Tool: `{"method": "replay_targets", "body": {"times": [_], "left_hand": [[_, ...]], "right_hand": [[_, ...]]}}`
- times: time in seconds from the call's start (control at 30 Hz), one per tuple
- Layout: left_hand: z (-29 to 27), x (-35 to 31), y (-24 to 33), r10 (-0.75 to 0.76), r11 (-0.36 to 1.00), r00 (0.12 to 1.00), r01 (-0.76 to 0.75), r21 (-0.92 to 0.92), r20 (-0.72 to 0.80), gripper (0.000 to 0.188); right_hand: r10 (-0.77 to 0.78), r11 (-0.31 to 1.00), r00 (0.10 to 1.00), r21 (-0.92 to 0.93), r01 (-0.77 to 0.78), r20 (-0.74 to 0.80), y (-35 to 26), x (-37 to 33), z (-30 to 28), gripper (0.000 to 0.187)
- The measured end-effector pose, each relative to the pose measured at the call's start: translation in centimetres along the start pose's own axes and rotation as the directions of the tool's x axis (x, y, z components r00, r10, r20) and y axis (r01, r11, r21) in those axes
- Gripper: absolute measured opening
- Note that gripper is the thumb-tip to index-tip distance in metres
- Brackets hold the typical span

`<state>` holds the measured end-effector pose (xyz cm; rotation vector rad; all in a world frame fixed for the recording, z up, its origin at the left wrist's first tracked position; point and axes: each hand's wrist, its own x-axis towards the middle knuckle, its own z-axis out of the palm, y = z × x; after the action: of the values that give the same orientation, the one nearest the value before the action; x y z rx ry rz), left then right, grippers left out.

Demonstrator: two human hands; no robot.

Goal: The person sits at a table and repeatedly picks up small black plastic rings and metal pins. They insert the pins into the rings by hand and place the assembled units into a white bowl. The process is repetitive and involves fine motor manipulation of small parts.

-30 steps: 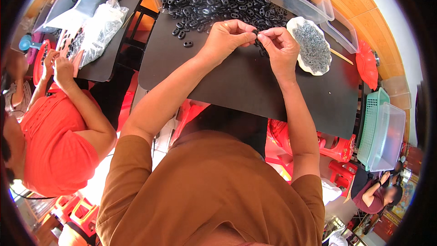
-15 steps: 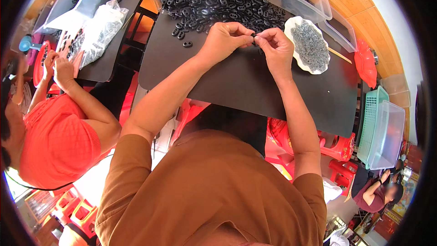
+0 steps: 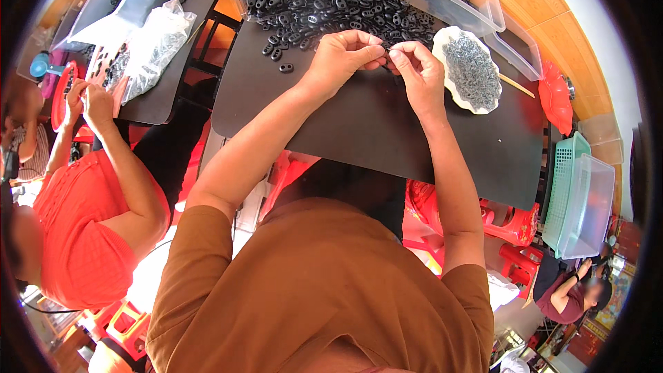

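Observation:
My left hand (image 3: pixel 347 62) and my right hand (image 3: pixel 418 72) meet above the dark table (image 3: pixel 345 124), thumbs and fingertips pinched. A small black part (image 3: pixel 387 50) shows between the two sets of fingertips, mostly hidden by them. Just beyond is a large heap of black oval toggles (image 3: pixel 331 0), each with two holes. One loose toggle (image 3: pixel 286 68) lies to the left of my left hand. Beside my right hand stands a scalloped white dish (image 3: pixel 476 108) full of tiny grey pieces (image 3: pixel 471 69) that look like springs.
Clear plastic bins (image 3: pixel 483 17) stand at the back right. A wooden stick (image 3: pixel 516 85) and a red scalloped dish (image 3: pixel 554 100) lie right of the white dish. A green basket (image 3: pixel 563 179) is at the right edge. At the left table sits a co-worker in red (image 3: pixel 90 228).
My fingertips have shifted slightly apart around the small black part. The co-worker on the left has leaned and moved their arms a little.

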<state>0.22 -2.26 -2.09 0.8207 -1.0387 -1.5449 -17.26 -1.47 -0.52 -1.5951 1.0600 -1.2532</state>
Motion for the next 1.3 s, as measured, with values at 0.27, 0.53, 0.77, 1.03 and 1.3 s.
{"method": "replay_targets", "body": {"times": [0.27, 0.53, 0.77, 1.03, 1.3], "left_hand": [[-0.1, -0.1, 0.0, 0.008, 0.993, 1.000, -0.008, 0.120, 0.000, 0.014], [0.3, -0.3, -0.3, -0.013, 0.997, 0.999, 0.010, 0.079, 0.034, 0.011], [0.1, -0.1, -0.4, -0.002, 0.998, 1.000, 0.001, 0.057, 0.019, 0.012], [0.2, -0.1, -0.3, 0.004, 0.999, 0.999, -0.005, 0.032, 0.037, 0.013], [0.4, -0.4, -0.5, -0.008, 0.998, 1.000, 0.007, 0.062, 0.028, 0.009]], "right_hand": [[-0.010, 0.995, 1.000, -0.103, 0.010, 0.002, 0.3, 0.0, 0.1, 0.012], [-0.051, 0.992, 0.999, -0.114, 0.050, -0.006, 0.6, -0.1, 0.2, 0.011], [-0.027, 0.996, 0.999, -0.082, 0.028, 0.018, -0.4, -0.1, 0.2, 0.014], [-0.007, 0.990, 1.000, -0.139, 0.007, 0.003, -0.2, 0.0, 0.1, 0.016], [-0.132, 0.952, 0.991, -0.278, 0.125, -0.007, 0.5, -0.1, 0.3, 0.015]]}}
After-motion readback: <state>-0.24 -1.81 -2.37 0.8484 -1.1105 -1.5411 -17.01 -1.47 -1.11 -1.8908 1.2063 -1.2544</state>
